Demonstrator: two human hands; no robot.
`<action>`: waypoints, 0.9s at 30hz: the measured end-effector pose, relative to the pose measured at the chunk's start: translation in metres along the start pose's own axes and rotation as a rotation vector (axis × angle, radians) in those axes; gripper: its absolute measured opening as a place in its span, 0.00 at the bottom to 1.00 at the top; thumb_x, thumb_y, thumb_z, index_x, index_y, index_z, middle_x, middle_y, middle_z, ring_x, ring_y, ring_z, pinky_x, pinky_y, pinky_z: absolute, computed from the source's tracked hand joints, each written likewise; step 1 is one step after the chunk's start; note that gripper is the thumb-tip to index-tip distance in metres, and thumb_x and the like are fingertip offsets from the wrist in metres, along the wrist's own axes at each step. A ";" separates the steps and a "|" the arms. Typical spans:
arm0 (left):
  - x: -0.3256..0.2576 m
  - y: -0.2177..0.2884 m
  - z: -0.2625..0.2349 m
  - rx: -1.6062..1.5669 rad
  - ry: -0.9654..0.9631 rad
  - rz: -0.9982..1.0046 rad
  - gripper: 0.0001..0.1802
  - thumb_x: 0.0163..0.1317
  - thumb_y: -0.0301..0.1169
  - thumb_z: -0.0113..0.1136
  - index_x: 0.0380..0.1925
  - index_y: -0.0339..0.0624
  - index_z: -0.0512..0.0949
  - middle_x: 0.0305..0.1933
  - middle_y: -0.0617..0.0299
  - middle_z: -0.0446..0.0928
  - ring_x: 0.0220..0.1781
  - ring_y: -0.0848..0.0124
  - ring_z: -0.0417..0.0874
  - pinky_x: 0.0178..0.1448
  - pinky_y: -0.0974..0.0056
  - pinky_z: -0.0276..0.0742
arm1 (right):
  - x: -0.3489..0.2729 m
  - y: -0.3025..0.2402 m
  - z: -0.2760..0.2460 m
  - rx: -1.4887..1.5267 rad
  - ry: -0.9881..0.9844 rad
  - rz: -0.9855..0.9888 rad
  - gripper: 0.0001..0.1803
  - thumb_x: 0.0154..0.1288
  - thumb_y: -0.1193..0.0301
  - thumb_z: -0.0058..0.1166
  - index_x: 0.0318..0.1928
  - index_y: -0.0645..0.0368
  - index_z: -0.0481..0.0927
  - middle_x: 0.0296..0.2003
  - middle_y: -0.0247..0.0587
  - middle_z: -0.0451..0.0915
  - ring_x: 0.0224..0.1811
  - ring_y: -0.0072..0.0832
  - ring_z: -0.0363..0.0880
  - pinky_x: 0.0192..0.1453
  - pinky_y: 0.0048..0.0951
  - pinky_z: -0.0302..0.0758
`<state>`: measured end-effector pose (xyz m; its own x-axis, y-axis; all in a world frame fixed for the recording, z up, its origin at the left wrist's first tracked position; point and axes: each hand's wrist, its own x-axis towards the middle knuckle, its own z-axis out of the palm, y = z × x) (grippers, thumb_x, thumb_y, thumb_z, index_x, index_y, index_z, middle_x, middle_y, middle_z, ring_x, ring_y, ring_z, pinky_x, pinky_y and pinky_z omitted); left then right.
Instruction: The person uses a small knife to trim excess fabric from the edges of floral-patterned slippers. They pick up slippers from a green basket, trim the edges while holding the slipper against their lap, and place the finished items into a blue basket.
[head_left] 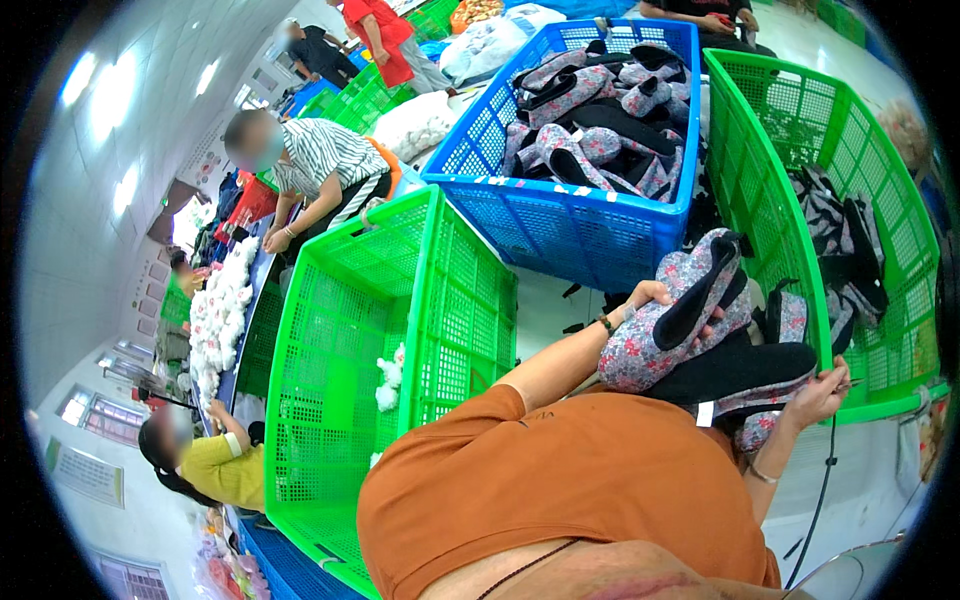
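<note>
Workshop floor [850, 485], blue crate [565, 222] ahead. I see left hand [648, 296] clamped on floral slippers [640, 348] before the orange shirt [560, 470]; right hand [822, 394] by green crate [762, 185], fingers curled, can't tell on what.

Nothing can be read, the pale rectangular wall notice [88, 473] at lower left being too small and blurred.

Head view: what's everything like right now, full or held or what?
Flowery slippers: gripped by the left hand.
Left hand: closed on those slippers.
Right hand: fingers curled; hard to tell what it holds.
Blue basket: heaped with more slippers.
Left green basket: a few white fluffy pieces inside.
Right green basket: partly filled with dark patterned pieces.
</note>
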<state>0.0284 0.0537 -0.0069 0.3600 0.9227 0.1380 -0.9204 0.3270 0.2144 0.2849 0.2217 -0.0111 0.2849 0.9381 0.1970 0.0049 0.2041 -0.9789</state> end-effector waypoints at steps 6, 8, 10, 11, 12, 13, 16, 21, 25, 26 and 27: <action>-0.007 -0.007 0.001 -0.038 0.046 0.082 0.46 0.43 0.30 0.55 0.66 0.32 0.51 0.64 0.37 0.60 0.57 0.43 0.71 0.61 0.42 0.68 | -0.006 0.053 -0.036 -0.503 -0.299 -0.236 0.18 0.69 0.68 0.41 0.51 0.68 0.73 0.51 0.52 0.71 0.53 0.40 0.71 0.59 0.37 0.66; -0.004 -0.004 0.002 -0.085 0.034 0.032 0.46 0.43 0.29 0.55 0.66 0.33 0.50 0.65 0.37 0.59 0.58 0.43 0.71 0.62 0.41 0.67 | -0.034 0.053 -0.030 -0.278 -0.229 -0.210 0.17 0.69 0.68 0.41 0.51 0.69 0.72 0.50 0.52 0.72 0.52 0.40 0.71 0.59 0.36 0.66; -0.002 -0.007 0.003 -0.022 0.040 0.098 0.47 0.43 0.30 0.55 0.66 0.33 0.50 0.65 0.37 0.58 0.58 0.43 0.71 0.61 0.41 0.68 | -0.047 0.076 -0.030 -0.218 -0.286 0.050 0.19 0.69 0.69 0.42 0.55 0.67 0.68 0.51 0.52 0.72 0.54 0.39 0.70 0.60 0.34 0.64; -0.003 -0.006 0.005 -0.026 0.034 0.093 0.47 0.43 0.30 0.55 0.66 0.33 0.50 0.65 0.37 0.58 0.58 0.43 0.71 0.60 0.41 0.68 | -0.048 0.076 -0.030 -0.195 -0.270 0.070 0.20 0.69 0.68 0.43 0.56 0.67 0.67 0.52 0.52 0.72 0.55 0.40 0.69 0.61 0.35 0.63; -0.004 -0.005 0.007 -0.029 0.027 0.087 0.47 0.43 0.30 0.55 0.66 0.33 0.50 0.65 0.37 0.58 0.59 0.44 0.71 0.60 0.41 0.69 | -0.048 0.076 -0.029 -0.172 -0.253 0.088 0.21 0.68 0.67 0.44 0.57 0.68 0.66 0.52 0.52 0.71 0.55 0.40 0.69 0.62 0.35 0.62; -0.004 -0.007 0.009 0.042 0.046 0.121 0.48 0.42 0.31 0.56 0.66 0.31 0.50 0.62 0.35 0.62 0.57 0.45 0.73 0.60 0.45 0.71 | -0.046 0.076 -0.028 -0.266 -0.284 0.063 0.23 0.67 0.66 0.45 0.57 0.68 0.66 0.53 0.53 0.71 0.56 0.41 0.69 0.62 0.36 0.62; -0.008 -0.008 0.003 0.010 0.006 0.051 0.49 0.42 0.35 0.56 0.65 0.27 0.50 0.57 0.33 0.67 0.54 0.46 0.75 0.60 0.49 0.72 | -0.025 0.112 -0.036 -0.320 -0.387 0.055 0.26 0.61 0.68 0.51 0.57 0.69 0.66 0.54 0.52 0.71 0.55 0.40 0.70 0.60 0.36 0.63; -0.022 -0.015 -0.009 -0.136 -0.062 0.208 0.47 0.43 0.34 0.58 0.65 0.28 0.52 0.56 0.36 0.68 0.55 0.48 0.73 0.62 0.50 0.70 | -0.013 0.089 -0.042 0.191 -0.715 0.662 0.24 0.54 0.71 0.56 0.53 0.66 0.72 0.43 0.39 0.76 0.41 0.29 0.76 0.47 0.30 0.72; -0.025 -0.015 -0.005 -0.232 -0.072 0.349 0.48 0.41 0.31 0.61 0.64 0.28 0.53 0.57 0.41 0.67 0.56 0.53 0.71 0.63 0.52 0.69 | -0.019 0.074 -0.035 0.315 -0.746 0.688 0.22 0.53 0.71 0.55 0.50 0.66 0.72 0.42 0.37 0.76 0.40 0.28 0.76 0.48 0.30 0.72; -0.021 -0.015 0.000 -0.193 -0.003 0.432 0.48 0.40 0.31 0.62 0.64 0.28 0.53 0.58 0.42 0.67 0.56 0.54 0.71 0.63 0.53 0.68 | -0.021 0.064 -0.033 0.340 -0.707 0.696 0.22 0.53 0.72 0.54 0.50 0.66 0.73 0.42 0.37 0.76 0.40 0.28 0.76 0.48 0.30 0.73; -0.027 -0.014 -0.003 -0.210 -0.024 0.390 0.49 0.40 0.32 0.63 0.63 0.28 0.54 0.60 0.45 0.66 0.56 0.56 0.72 0.63 0.54 0.68 | -0.024 0.055 -0.027 0.330 -0.694 0.664 0.20 0.53 0.72 0.54 0.48 0.65 0.73 0.41 0.37 0.77 0.39 0.28 0.76 0.47 0.30 0.73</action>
<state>0.0307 0.0248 -0.0167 -0.0195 0.9811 0.1924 -0.9982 -0.0083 -0.0587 0.3041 0.2030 -0.0711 -0.4860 0.8241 -0.2911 -0.2466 -0.4488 -0.8589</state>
